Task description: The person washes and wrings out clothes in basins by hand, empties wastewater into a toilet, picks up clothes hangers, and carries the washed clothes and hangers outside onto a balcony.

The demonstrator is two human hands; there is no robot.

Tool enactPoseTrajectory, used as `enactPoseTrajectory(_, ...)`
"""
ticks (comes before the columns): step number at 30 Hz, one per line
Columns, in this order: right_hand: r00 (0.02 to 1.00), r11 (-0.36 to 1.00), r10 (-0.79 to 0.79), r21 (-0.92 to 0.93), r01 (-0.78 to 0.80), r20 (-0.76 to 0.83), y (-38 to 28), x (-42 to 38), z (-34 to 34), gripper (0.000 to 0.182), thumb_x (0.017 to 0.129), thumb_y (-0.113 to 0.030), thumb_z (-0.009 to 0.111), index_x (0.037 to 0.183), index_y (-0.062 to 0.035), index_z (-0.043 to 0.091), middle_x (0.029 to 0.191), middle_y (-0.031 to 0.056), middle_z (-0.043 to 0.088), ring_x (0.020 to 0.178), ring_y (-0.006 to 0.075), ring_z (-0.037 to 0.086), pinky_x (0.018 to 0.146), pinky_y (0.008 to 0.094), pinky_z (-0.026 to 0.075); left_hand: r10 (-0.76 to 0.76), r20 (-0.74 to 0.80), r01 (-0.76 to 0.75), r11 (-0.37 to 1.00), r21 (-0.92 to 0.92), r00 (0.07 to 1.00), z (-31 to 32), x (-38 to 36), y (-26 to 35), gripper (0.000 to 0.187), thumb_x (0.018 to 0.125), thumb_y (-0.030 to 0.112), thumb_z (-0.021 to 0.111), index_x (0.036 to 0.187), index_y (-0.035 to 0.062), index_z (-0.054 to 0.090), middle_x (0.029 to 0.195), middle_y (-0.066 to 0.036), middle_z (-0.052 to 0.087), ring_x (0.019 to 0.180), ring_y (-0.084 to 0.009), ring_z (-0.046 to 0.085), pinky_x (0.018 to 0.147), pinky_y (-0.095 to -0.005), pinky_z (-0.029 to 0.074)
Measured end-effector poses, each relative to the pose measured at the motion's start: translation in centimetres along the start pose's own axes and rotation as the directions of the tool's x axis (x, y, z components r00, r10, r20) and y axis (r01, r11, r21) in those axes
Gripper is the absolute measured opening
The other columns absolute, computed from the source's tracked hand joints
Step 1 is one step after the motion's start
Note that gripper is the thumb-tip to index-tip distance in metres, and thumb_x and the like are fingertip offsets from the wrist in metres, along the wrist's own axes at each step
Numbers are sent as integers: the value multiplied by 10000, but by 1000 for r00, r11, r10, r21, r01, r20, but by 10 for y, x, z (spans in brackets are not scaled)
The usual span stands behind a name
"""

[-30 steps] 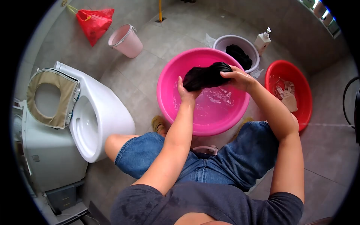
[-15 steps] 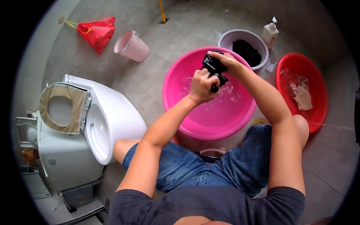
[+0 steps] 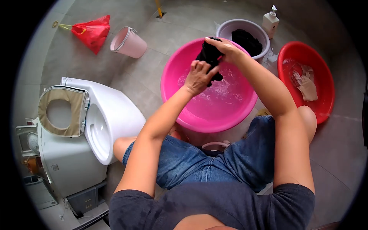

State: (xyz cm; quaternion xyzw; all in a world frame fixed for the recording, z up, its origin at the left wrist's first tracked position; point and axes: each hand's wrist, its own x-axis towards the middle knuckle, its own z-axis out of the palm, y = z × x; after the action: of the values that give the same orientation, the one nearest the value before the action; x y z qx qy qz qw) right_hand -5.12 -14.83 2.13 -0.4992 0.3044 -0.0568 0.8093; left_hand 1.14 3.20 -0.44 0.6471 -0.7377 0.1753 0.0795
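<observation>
A wet black cloth [image 3: 210,54], perhaps a garment, is bunched up between my two hands over the pink basin [image 3: 245,109]. My right hand [image 3: 228,50] grips its upper end, thumb pointing left across the top. Lower down, my left hand [image 3: 198,77] has its bent fingers on the near side of the cloth, the fingers slightly apart. A loose end hangs below, next to the left fingertips. Rippling water fills the bottom of the basin. My palms and part of the cloth are hidden.
Behind the basin stand a pale basin [image 3: 227,27] with black cloth [image 3: 247,42] and a pump bottle [image 3: 270,23]. A red basin [image 3: 326,82] with beige cloth [image 3: 307,87] is at right. Leftward are a toilet [image 3: 117,115], a pink bucket [image 3: 132,44] and a red bag [image 3: 93,33].
My left hand's fingers have loosened from a tight fist on the cloth and spread somewhat. The cloth hangs more stretched out. The whole view has shifted slightly, with things sitting higher.
</observation>
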Motion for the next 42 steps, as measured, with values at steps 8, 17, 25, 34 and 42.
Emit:
enactPoseTrajectory(8, 898, 885, -430, 149, 440, -99, -3, -33, 52, 416, 751, -349, 740, 989, -44, 587, 891, 72, 635, 778, 193, 620, 686, 338, 524, -811, 165, 486, 162, -859, 561, -6, -28, 17, 1047, 639, 98, 791, 1449, 104, 127, 1416, -247, 221, 1338, -413, 225, 1066, -599, 214)
enactPoseTrajectory(17, 642, 597, -680, -241, 765, 354, -14, -88, 58, 313, 733, -131, 746, 982, -18, 595, 988, 36, 609, 972, 114, 569, 863, 272, 455, -426, 397, -335, -900, -280, 813, -47, -36, -12, 1052, 707, 772, 480, 1393, 8, 252, 1406, -189, 330, 1239, -391, 404, 1054, -568, 290)
enactPoseTrajectory(25, 823, 830, -540, 272, 486, 175, -23, -94, 30, 264, 736, -111, 727, 917, 18, 584, 839, 99, 627, 743, 156, 623, 703, 281, 515, -514, 325, -368, -831, -416, 794, -47, 9, -65, 329, 854, 338, 502, 892, 16, 557, 911, -120, 587, 829, -248, 589, 841, -412, 494)
enactPoseTrajectory(34, 981, 904, -190, 384, 188, -33, -27, -31, 28, 179, 744, -60, 651, 880, 15, 563, 804, 106, 605, 691, 203, 620, 624, 324, 534, -478, -627, -62, 764, -642, 615, -92, 60, -4, 191, 610, -7, 616, 628, 59, 437, 828, -128, 567, 682, -243, 608, 601, -325, 493)
enactPoseTrajectory(42, 954, 970, -243, 19, 243, 177, -25, -23, 51, 191, 704, -120, 677, 827, 9, 610, 717, 81, 594, 610, 183, 572, 588, 294, 485, 195, -339, -272, 942, -195, 920, -84, 49, 37, 135, 539, 120, 656, 645, 117, 571, 814, -44, 604, 695, -261, 598, 657, -401, 504)
